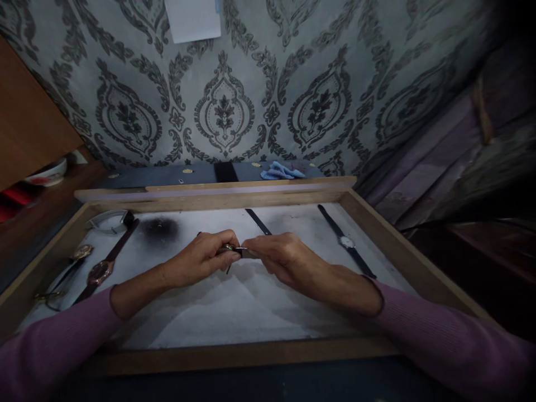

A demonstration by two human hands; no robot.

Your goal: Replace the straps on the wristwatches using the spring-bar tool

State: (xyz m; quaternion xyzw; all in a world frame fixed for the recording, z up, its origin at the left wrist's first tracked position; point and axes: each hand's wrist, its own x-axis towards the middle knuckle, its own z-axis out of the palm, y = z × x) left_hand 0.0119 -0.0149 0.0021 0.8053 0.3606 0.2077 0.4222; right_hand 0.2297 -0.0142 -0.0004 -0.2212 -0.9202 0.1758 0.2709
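Note:
Over the middle of a wooden tray (234, 354) with a white lining, my two hands meet. My left hand (205, 257) is closed around a small watch (227, 248), whose dark strap shows between the hands. My right hand (288, 262) is closed on a thin metal tool (243, 249) that touches the watch; most of the tool is hidden by the fingers. Behind my right hand a dark flat strip (257, 221) lies on the lining. A watch with a black strap (347, 242) rests to the right.
At the tray's left side lie a brown-strapped watch (100, 272), a small gold watch (82, 252) and a clear-banded watch (111, 221). A blue cloth (281, 171) sits beyond the back rim. A bowl (48, 172) stands at far left, before a patterned wall.

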